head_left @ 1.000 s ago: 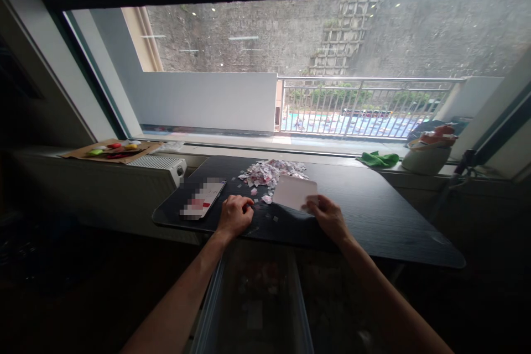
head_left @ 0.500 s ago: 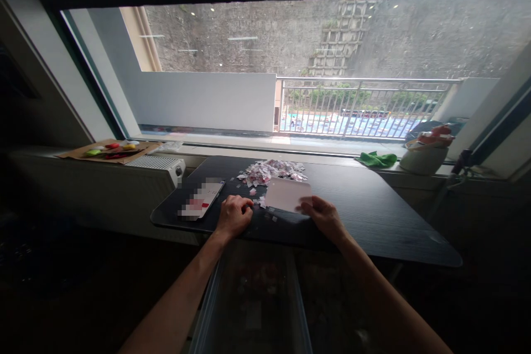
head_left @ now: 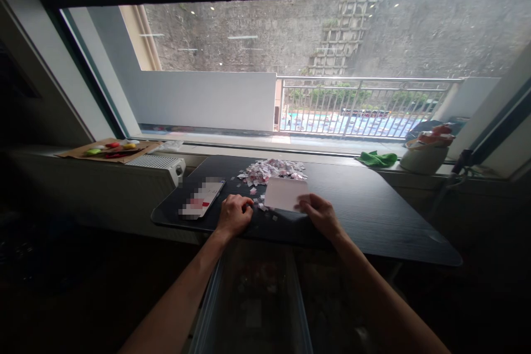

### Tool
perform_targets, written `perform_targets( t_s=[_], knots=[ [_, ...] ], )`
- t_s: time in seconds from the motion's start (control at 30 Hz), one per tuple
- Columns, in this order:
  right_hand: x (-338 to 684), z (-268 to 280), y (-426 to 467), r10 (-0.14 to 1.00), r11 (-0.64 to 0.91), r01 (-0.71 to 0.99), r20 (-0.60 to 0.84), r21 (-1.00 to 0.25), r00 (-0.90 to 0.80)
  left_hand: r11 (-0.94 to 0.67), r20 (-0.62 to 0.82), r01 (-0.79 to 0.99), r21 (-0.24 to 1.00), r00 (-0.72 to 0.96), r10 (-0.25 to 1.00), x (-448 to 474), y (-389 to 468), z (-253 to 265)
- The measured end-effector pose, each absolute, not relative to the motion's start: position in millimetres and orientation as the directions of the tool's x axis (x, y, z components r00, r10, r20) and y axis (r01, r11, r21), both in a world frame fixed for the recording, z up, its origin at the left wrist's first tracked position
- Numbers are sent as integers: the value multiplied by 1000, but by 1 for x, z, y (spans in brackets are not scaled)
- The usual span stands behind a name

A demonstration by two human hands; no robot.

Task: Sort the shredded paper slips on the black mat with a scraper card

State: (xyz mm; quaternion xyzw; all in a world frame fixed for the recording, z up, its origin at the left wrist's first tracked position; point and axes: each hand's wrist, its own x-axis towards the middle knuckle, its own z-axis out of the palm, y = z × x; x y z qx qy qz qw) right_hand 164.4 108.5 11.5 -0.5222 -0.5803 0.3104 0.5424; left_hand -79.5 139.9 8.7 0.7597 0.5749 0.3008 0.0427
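Observation:
My right hand [head_left: 321,213] grips the right edge of a pale, flat card [head_left: 284,193] with rounded corners, tilted over the dark table [head_left: 373,221]. Behind the card lies a heap of small paper scraps [head_left: 271,170], pinkish and white. A few loose scraps [head_left: 261,204] are scattered between the card and my left hand [head_left: 235,214]. That hand rests at the table's front edge with its fingers curled; whatever they hold, if anything, is hidden. Left of it lies a flat, phone-like panel [head_left: 203,199], partly blurred out.
Below the table's front edge stands a clear plastic bin [head_left: 305,315], its contents too dark to make out. On the sill are a green cloth [head_left: 378,159] and a pale container [head_left: 423,157] at right, and a brown board [head_left: 78,149] with colourful items at left. A large window lies beyond.
My right hand and the card have shifted slightly left. My left hand stays in place.

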Motion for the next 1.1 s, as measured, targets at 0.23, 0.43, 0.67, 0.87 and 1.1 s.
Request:
perform_targets(
  t_s=[0.23,0.43,0.67,0.87,1.1],
  knots=[
    [173,15,104,880,137,329,268,-934,393,-325,409,852,410,146,901,-78,138,11],
    [168,17,100,932,225,262,285,-939,223,-328,408,845,422,146,901,-78,139,11],
    [167,9,103,945,251,240,291,-938,150,-338,419,841,423,149,896,-79,140,10],
    [169,9,103,942,240,209,279,-948,187,-348,430,837,422,153,890,-79,141,9],
    [169,10,102,954,232,196,262,-953,142,-344,429,842,416,152,891,-80,141,9]
  ],
)
